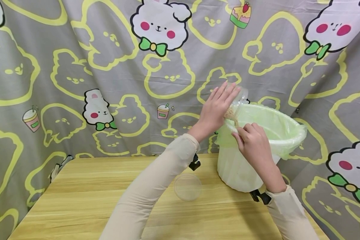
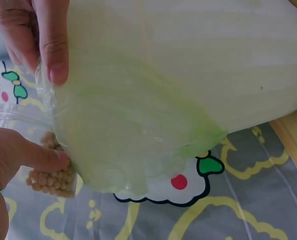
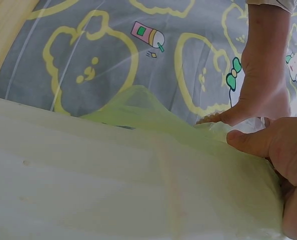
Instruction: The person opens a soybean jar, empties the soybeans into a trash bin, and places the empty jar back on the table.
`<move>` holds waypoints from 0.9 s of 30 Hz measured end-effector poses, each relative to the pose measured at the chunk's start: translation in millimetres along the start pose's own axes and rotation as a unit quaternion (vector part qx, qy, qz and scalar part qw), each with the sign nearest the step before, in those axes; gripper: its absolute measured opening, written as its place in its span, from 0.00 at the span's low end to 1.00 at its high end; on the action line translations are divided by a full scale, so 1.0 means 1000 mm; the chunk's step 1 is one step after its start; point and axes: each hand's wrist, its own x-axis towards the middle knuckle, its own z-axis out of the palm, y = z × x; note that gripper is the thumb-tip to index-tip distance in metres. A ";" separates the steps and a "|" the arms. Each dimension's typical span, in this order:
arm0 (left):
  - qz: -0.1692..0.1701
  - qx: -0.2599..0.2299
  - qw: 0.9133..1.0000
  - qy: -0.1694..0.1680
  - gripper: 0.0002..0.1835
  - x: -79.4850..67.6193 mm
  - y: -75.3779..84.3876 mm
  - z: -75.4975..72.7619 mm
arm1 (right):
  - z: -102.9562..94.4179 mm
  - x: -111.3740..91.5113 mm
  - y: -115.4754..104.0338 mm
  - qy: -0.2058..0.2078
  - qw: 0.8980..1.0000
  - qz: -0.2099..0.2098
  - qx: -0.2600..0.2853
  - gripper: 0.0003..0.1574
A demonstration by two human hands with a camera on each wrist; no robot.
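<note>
My left hand (image 1: 214,111) holds a clear plastic jar (image 1: 242,95) tilted beside the rim of a white trash bin (image 1: 238,168). Small round beige beans (image 2: 52,177) are gathered at one end of the jar, with the left thumb across its side. A pale green trash bag (image 1: 270,121) lines the bin and folds over its rim. At the near left of that rim, my right hand (image 1: 256,145) pinches the bag's edge, thumb on the outside and fingers curled behind. Part of those fingers is hidden.
A clear round lid (image 1: 187,187) lies flat on the wooden table (image 1: 108,193), left of the bin. Behind and to the right hangs a grey patterned curtain (image 1: 174,60). Black wrist mounts (image 1: 194,163) show beneath the sleeves.
</note>
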 end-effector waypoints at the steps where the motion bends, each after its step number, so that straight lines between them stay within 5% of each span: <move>1: 0.001 0.001 1.000 0.001 0.47 0.000 0.000 0.000 | 0.000 0.000 0.000 0.000 1.000 0.000 0.001 0.11; 27: 0.089 0.082 0.991 0.051 0.37 -0.003 0.003 -0.004 | -0.003 0.000 -0.001 0.010 1.000 -0.006 0.003 0.09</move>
